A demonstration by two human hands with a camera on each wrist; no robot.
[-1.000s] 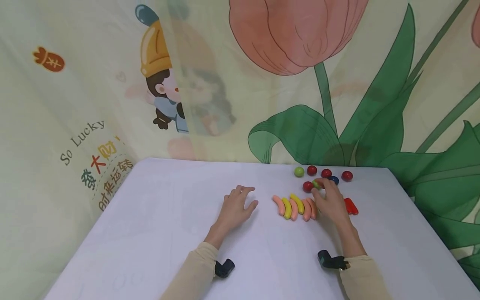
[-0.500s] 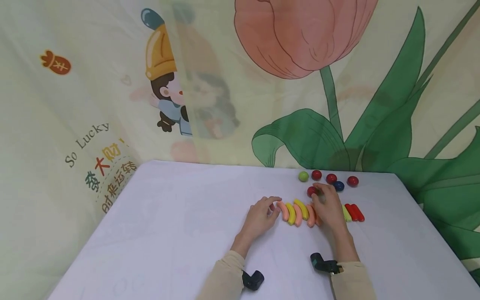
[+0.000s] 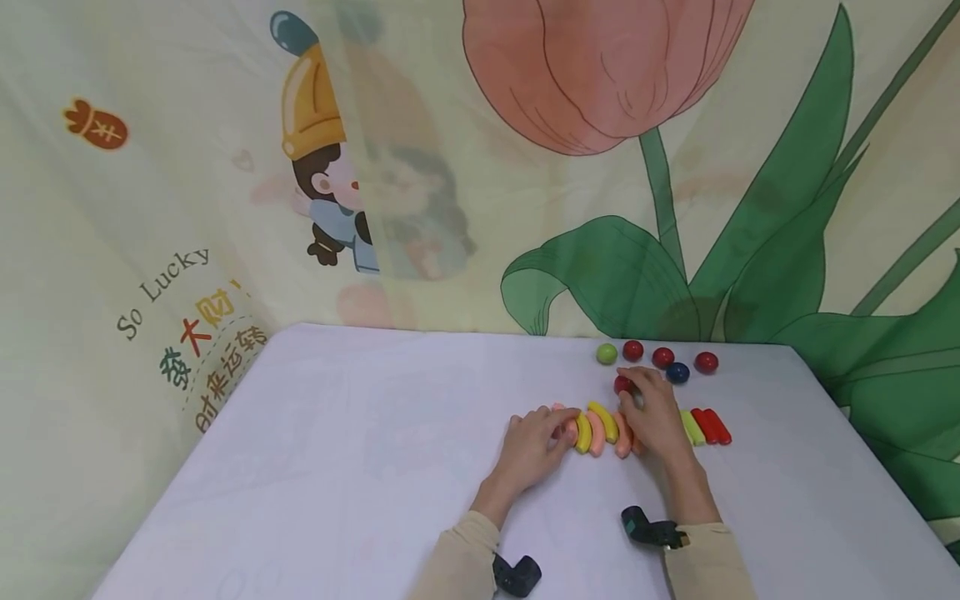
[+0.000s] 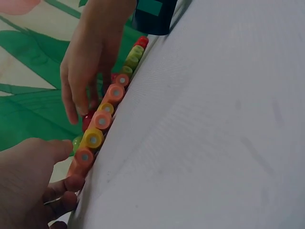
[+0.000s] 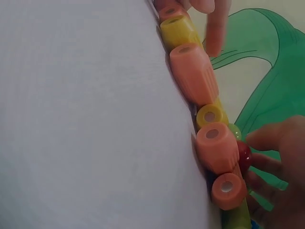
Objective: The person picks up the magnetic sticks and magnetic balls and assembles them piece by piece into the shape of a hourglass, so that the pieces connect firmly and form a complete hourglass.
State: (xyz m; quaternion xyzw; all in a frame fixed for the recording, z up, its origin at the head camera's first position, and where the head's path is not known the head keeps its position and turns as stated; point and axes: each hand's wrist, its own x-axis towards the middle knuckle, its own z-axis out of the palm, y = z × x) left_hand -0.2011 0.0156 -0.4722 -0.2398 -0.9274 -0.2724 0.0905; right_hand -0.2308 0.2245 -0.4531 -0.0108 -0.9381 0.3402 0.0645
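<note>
left hand (image 3: pixel 534 442) is touching the leftmost pink curved piece (image 3: pixel 558 410) with loosely bent fingers | right hand (image 3: pixel 656 414) is lying relaxed over the row of curved pieces (image 3: pixel 600 425) mid-surface (image 3: pixel 360 467) | round beads (image 3: pixel 663 358) are sitting just behind

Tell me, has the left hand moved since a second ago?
Yes. The left hand has moved rightward across the white table and now touches the left end of the row of curved pieces.

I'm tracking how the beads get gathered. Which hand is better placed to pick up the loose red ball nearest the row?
Likely the right hand: its fingertips already lie against that red ball, while the left hand rests at the row's far end.
</note>
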